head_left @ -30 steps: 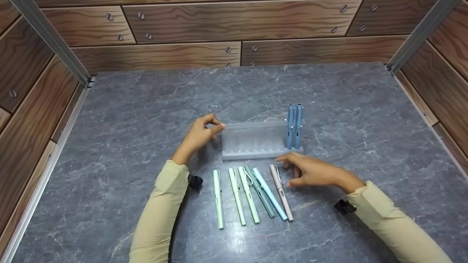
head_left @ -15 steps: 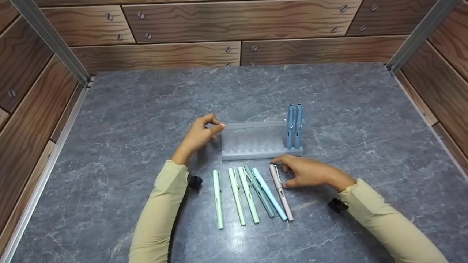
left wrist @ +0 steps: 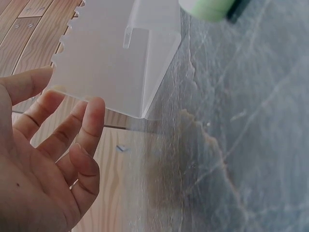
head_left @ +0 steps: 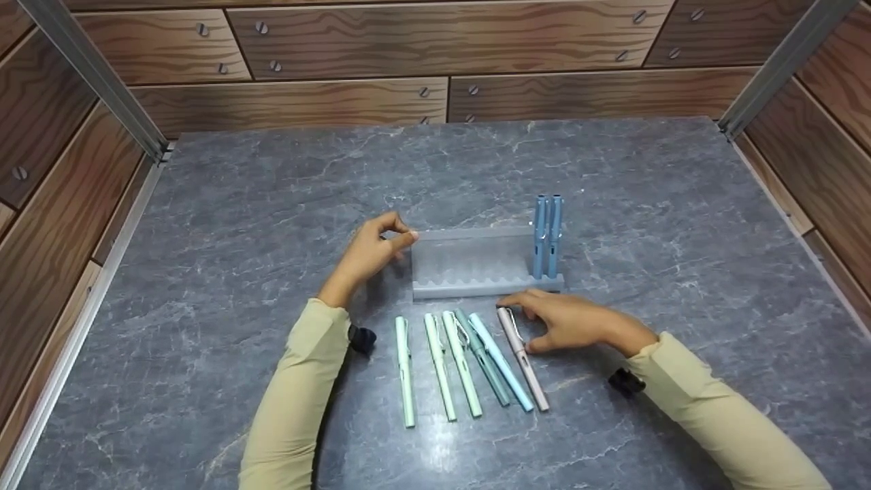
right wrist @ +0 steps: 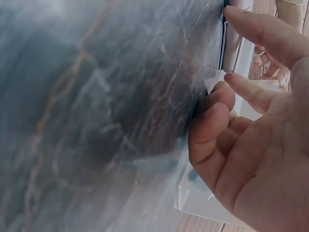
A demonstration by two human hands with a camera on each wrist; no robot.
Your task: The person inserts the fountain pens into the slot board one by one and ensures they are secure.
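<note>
A clear pen rack [head_left: 469,257] stands upright on the table, its notched ledge toward me. My left hand [head_left: 369,250] pinches the rack's upper left corner between thumb and fingertips; the left wrist view shows the notched edge of the clear sheet [left wrist: 101,63]. Two blue pens [head_left: 548,238] stand in the rack's right end. Below the rack, my right hand [head_left: 578,321] holds a mauve-grey pen [head_left: 522,361] lying on the table, index finger at its cap end and thumb against its side. In the right wrist view, the other fingers [right wrist: 208,128] are curled under the palm.
Left of the mauve-grey pen lie a light blue pen [head_left: 502,362], a teal pen [head_left: 491,371] and several pale green pens [head_left: 405,374]. The grey marbled table [head_left: 272,184] is bounded by wood-patterned walls [head_left: 442,41] and metal posts [head_left: 102,75].
My right hand has moved left onto the mauve-grey pen, which has turned slightly, its cap end shifting left. My left hand stays on the rack's corner.
</note>
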